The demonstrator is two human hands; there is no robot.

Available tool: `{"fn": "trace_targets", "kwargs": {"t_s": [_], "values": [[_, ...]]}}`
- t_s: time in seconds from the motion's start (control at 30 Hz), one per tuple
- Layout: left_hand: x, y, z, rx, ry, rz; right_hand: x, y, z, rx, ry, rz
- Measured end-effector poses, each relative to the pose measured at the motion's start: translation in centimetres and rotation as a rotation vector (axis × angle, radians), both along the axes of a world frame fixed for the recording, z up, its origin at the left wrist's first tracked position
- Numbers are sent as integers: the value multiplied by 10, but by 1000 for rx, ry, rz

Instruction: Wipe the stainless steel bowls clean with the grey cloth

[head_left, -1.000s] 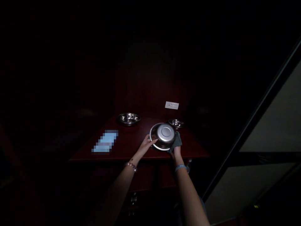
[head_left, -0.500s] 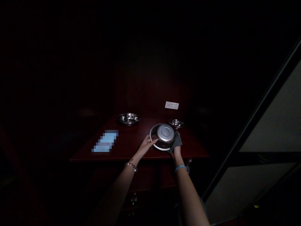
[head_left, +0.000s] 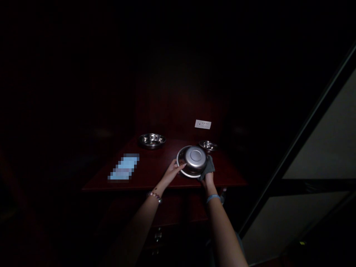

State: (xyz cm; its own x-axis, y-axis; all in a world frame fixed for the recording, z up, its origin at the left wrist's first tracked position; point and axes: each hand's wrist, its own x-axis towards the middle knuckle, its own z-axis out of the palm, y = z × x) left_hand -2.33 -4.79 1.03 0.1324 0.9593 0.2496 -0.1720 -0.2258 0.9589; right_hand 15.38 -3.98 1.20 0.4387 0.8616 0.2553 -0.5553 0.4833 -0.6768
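From far away, I look down past the two arms, which reach in from the bottom and lean toward each other. The left wrist wears a beaded bracelet [head_left: 155,196] and the right a blue band [head_left: 213,197]. The left hand [head_left: 170,174] pinches the steel bowl [head_left: 195,157], with its thumb on the outside and its other fingers by the rim. The right hand [head_left: 208,180] grips a gray cloth [head_left: 209,167] against the bowl's other side. I think two hands help stop wobbling. The bowl is tipped with its round bottom facing up, over the front part of the dark red desk [head_left: 155,174]; I can't tell if it touches. A blurry blue thing [head_left: 124,168] lies to the left. Farther back sit a small steel bowl [head_left: 208,146] and a wide steel basin [head_left: 152,141], both open side up, maybe so they sit flat. The wall socket [head_left: 203,124] is last.
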Motion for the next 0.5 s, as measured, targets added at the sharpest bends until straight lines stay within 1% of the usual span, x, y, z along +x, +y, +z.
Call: {"fn": "trace_targets", "kwargs": {"t_s": [0.2, 0.33, 0.43, 0.5], "values": [[-1, -2, 2, -3, -22, -5, 1, -1, -2, 14, -30, -28], [-2, -2, 3, -9, -7, 8, 0, 1, -2, 0, -19, -4], [-1, -4, 5, -8, -31, -1, 0, 3, -3, -2, -28, 22], [0, -6, 7, -11, -52, -8, 1, 3, -4, 11, -35, 17]]}}
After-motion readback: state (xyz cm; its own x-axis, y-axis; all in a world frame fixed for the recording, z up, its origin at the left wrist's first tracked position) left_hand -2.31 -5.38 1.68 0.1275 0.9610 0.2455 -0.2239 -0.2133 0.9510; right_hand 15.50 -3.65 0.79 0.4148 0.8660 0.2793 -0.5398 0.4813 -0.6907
